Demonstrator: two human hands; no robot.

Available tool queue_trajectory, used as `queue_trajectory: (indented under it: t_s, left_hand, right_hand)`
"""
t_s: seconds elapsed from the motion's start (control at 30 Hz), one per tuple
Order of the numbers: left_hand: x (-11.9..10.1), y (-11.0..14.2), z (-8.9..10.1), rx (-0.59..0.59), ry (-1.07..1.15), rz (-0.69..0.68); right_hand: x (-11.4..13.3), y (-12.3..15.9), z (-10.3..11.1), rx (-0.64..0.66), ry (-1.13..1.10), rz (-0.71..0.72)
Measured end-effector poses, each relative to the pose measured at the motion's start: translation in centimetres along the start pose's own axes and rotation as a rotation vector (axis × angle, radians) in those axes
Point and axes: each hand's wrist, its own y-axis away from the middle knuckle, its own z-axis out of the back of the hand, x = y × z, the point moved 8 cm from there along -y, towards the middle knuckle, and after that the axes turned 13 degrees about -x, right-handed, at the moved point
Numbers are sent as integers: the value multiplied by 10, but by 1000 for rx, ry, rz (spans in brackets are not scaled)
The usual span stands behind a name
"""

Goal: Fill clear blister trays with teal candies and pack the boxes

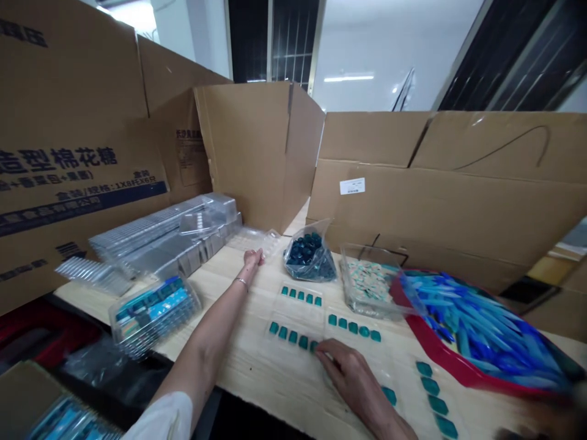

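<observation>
Head view: L hand (253, 256) just L of clear plastic bag of dark-teal pieces (307, 252), at edge of flat clear plastic tray (247, 239); fingers curled, grip unclear. R hand (351, 371) below bag, fingers close tog. at R end of short row of teal faceted pieces (293, 338); clamped or not, can't tell. Red tray w/ long blue strips (428, 351) R of bag, on pale wood table (261, 373).

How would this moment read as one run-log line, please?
left hand: by clear tray | right hand: at green piece, row's end | plastic bag: dark pieces | red tray: blue pieces
</observation>
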Motion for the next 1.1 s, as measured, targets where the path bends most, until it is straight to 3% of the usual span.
queue_trajectory:
  t_s: [0.17,0.27,0.37,0.5,0.6,0.7,0.77,0.83,0.9,0.97,1.1]
  left_hand:
    - [-5,18,42,11,34,-10]
    - [-18,62,69,82,96,-30]
    - [-24,125,73,198,219,-14]
    - [-2,198,62,284,226,99]
    - [15,221,57,392,140,212]
    - [13,220,50,546,137,309]
    - [6,224,35,741,111,368]
    - [5,241,17,981,-21,386]
    - [10,260,1,1169,-169,375]
    - [18,268,-15,1221,-208,379]
    - [31,254,-43,1054,-74,412]
  right_hand:
    - [-22,4,35,-107,-62,-83]
    - [-27,-11,51,-226,-126,-185]
    - [-22,-28,45,-345,-308,-266]
    - [-12,-36,11,-356,-685,-368]
    - [-16,-29,15,-288,-770,-335]
    - [-16,-18,37,2,-594,-201]
    - [-11,-8,49,224,-413,-98]
    - [-5,-6,57,340,-263,-21]
    - [-4,-13,62,375,-160,20]
    - [-15,-28,73,315,-82,24]
    - [-77,-74,139,-161,160,-91]
